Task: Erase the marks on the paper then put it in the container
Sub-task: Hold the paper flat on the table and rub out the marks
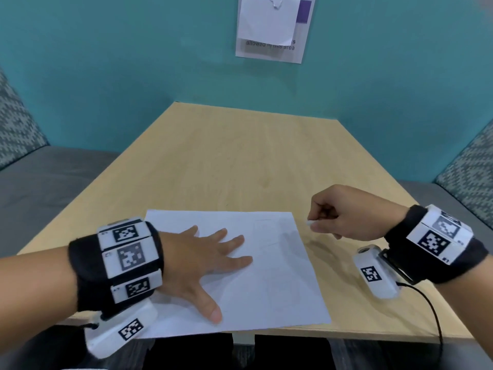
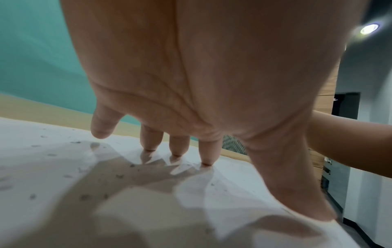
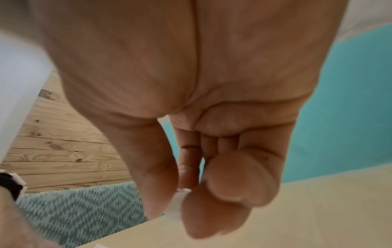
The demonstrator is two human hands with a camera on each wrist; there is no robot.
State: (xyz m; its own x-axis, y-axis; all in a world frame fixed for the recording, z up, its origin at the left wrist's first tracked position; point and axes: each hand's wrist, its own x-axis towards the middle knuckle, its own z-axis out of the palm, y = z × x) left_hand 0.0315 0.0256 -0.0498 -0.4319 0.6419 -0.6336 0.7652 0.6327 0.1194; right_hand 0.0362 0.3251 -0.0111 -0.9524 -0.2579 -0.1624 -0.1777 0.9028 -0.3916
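Left hand (image 1: pixel 205 260) is lying flat, fingers spread, pressing down; right hand (image 1: pixel 344 212) is hovering curled up, pinching something small and white.

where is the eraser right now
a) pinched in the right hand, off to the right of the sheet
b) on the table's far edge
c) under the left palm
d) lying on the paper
a: the right hand pinches the small white eraser between thumb and fingers, just past the right edge of the paper, while the left hand lies flat on the sheet.
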